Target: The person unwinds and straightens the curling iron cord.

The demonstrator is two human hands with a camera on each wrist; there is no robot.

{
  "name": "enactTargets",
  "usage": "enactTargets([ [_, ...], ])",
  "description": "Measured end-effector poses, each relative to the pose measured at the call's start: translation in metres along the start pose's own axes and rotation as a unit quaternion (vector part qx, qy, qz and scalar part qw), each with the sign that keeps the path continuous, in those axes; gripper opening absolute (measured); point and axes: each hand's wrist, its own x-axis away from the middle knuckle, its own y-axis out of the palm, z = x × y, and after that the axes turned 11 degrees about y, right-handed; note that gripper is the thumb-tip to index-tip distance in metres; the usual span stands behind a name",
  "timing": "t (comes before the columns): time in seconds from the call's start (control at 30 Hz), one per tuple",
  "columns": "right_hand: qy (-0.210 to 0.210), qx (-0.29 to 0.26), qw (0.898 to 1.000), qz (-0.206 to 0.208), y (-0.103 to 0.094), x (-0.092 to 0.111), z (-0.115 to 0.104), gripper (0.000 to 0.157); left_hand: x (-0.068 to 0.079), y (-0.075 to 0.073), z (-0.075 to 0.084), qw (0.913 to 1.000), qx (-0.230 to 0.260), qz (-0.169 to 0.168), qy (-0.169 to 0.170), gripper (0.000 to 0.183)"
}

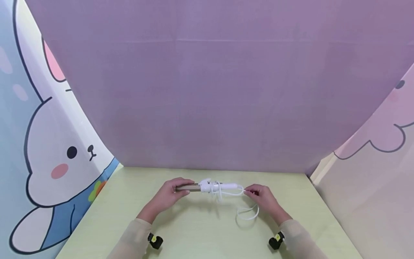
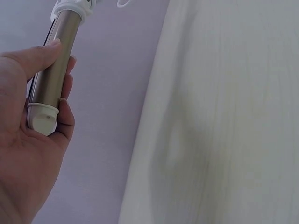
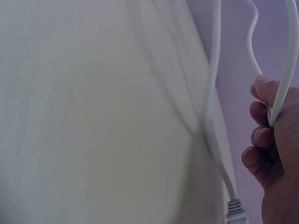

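Observation:
A curling iron point(image 1: 205, 185) with a white handle and a brownish-gold barrel point(image 2: 57, 63) is held level above the table in the head view. My left hand point(image 1: 169, 195) grips the barrel near its tip, thumb on one side and fingers on the other. White cord point(image 3: 215, 46) is wound several times around the handle. Beyond the handle's end, my right hand point(image 1: 265, 198) pinches the cord between thumb and curled fingers. A loose loop of it hangs below that hand. In the right wrist view, a ribbed white cord end point(image 3: 236, 213) shows at the bottom edge.
The pale yellow-green table point(image 1: 200, 233) carries shadows of the hands and iron. A purple backdrop point(image 1: 207, 108) rises at its far edge. Cartoon-printed cloths hang at the left point(image 1: 48, 144) and right point(image 1: 381, 172). Small black devices sit at both wrists.

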Motion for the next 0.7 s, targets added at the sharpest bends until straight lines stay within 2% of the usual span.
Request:
enactTargets([
  [0.13,0.007,0.005,1.000,-0.008,0.004,0.004,0.002,0.010,0.000,-0.001,-0.001,1.0000,0.002,0.007,0.002,0.040],
  [0.5,-0.005,0.023,1.000,-0.021,0.007,0.017,0.010,0.011,-0.002,-0.001,-0.004,0.9995,-0.008,0.031,0.006,0.042],
  [0.7,-0.045,0.035,0.998,-0.001,0.006,0.015,0.009,0.015,-0.002,-0.002,-0.004,0.9994,-0.008,0.033,0.000,0.043],
])
